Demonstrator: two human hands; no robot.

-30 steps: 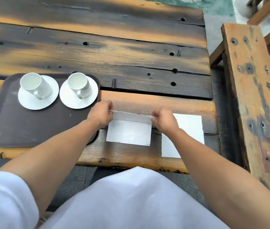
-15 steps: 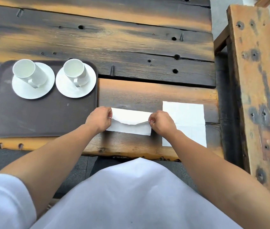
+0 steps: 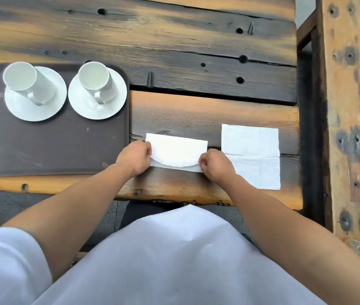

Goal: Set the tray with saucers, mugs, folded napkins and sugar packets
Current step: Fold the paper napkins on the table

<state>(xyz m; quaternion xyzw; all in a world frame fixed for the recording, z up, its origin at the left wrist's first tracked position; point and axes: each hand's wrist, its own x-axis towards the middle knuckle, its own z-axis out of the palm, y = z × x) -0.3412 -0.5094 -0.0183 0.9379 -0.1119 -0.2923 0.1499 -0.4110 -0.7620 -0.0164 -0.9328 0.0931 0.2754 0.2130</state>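
Both hands on the napkin (image 3: 175,150), beside the tray (image 3: 53,148) on the table (image 3: 196,111): left hand (image 3: 134,158) and right hand (image 3: 215,165) pinch its near corners shut. Top layer sags; best align edges, then press the crease flat.

It looks like a rustic café or teahouse seating spot, perhaps outdoors. The worktop (image 3: 196,51) is rough, weathered planks, scorched dark in places and pocked with old bolt holes, with a matching plank bench (image 3: 355,106) to the right. A brown serving tray (image 3: 53,146) carrying white mugs (image 3: 95,81) on saucers (image 3: 108,108) suggests table service, over grey paving (image 3: 20,208) below.
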